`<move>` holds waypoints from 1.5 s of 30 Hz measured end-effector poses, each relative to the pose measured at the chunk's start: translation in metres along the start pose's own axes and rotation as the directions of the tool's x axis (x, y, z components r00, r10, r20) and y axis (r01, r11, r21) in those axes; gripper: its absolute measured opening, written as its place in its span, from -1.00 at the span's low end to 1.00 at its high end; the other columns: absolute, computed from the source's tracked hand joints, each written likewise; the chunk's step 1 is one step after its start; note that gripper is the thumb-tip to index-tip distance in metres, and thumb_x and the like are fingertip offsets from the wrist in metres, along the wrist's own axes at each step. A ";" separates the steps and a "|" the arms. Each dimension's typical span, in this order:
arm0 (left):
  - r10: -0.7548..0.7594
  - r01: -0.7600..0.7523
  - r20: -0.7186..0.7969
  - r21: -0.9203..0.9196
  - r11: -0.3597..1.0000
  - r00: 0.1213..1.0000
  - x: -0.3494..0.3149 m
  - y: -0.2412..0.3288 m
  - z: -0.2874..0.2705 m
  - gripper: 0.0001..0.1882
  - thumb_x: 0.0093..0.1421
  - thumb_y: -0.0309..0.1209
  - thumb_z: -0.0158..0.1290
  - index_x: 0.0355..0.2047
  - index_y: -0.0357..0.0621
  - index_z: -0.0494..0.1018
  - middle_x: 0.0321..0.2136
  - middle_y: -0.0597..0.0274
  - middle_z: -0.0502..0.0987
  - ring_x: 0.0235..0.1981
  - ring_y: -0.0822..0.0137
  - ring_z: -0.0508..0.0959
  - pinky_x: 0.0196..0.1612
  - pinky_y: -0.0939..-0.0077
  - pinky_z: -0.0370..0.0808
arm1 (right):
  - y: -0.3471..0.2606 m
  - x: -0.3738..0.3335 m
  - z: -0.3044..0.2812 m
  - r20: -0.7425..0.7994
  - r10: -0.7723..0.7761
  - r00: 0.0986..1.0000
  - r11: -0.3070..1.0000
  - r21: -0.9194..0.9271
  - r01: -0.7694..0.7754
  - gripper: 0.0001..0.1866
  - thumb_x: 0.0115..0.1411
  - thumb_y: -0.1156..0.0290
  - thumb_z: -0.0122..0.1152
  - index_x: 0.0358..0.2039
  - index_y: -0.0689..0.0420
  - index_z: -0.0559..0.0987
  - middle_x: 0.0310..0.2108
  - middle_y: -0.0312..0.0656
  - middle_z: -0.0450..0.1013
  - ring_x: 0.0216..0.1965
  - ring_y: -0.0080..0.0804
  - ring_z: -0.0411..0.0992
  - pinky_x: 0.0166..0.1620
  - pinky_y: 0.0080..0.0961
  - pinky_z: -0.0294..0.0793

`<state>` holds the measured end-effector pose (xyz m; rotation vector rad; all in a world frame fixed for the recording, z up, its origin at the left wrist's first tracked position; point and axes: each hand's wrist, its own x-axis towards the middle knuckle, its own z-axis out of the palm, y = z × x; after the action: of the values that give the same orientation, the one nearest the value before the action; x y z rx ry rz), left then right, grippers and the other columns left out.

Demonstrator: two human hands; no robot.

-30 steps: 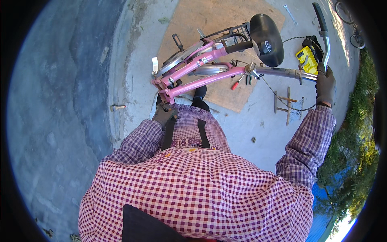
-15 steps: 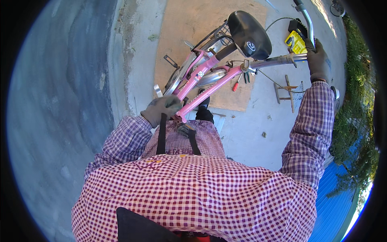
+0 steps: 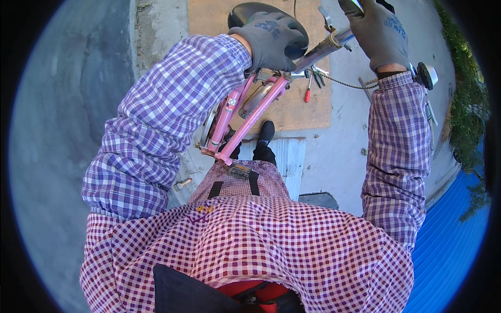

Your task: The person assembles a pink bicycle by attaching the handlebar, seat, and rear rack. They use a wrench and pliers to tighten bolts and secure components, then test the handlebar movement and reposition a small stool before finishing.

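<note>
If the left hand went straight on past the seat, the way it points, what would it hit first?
Beyond the seat, the left hand would probably meet the metal handlebar stem first, though depth is hard to judge.

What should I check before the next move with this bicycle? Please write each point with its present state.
Gloves on both hands: ok.
Left hand on the saddle: ok, it lies over it.
Right hand firm on the metal tube: cannot tell, contact is hidden.
Tools off the board: not ok, red screwdriver and pliers lie there.
Both feet clear of the bicycle: cannot tell, only one shoe shows clearly.
</note>
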<state>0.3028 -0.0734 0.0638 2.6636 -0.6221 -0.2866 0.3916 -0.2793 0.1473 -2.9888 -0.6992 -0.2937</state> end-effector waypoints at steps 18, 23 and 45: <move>0.161 -0.207 0.190 0.258 0.944 0.968 0.031 -0.034 -0.002 -0.37 0.03 -0.07 0.34 0.15 0.26 0.55 0.08 0.22 0.54 0.14 0.07 0.50 0.24 -0.01 0.32 | -0.060 0.020 -0.030 0.053 -0.112 0.992 0.988 0.117 0.105 -0.57 0.33 0.10 0.22 -0.12 0.28 0.55 -0.37 0.16 0.59 -0.27 0.15 0.60 -0.22 0.01 0.54; 0.092 -0.118 0.128 0.217 0.969 0.988 0.034 -0.031 0.000 -0.42 0.02 -0.11 0.34 0.11 0.25 0.57 0.04 0.25 0.56 0.15 0.11 0.50 0.27 0.01 0.32 | -0.061 0.023 -0.041 0.065 -0.110 0.992 0.982 0.159 0.098 -0.61 0.32 0.11 0.25 -0.19 0.25 0.56 -0.41 0.18 0.59 -0.30 0.16 0.60 -0.24 0.01 0.55; -0.086 0.063 0.275 0.094 0.994 0.958 0.030 -0.046 0.006 -0.37 -0.03 0.07 0.32 0.10 0.33 0.59 0.06 0.24 0.58 0.14 0.07 0.54 0.19 0.01 0.44 | -0.059 0.021 -0.026 0.345 -0.088 0.935 0.991 0.127 0.046 -0.51 0.38 0.01 0.18 -0.11 0.29 0.53 -0.38 0.18 0.59 -0.28 0.19 0.59 -0.21 0.00 0.54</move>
<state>0.3449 -0.0514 0.0359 2.7554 -0.6299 -0.6807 0.3787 -0.2198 0.1777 -2.9345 -0.8150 0.2780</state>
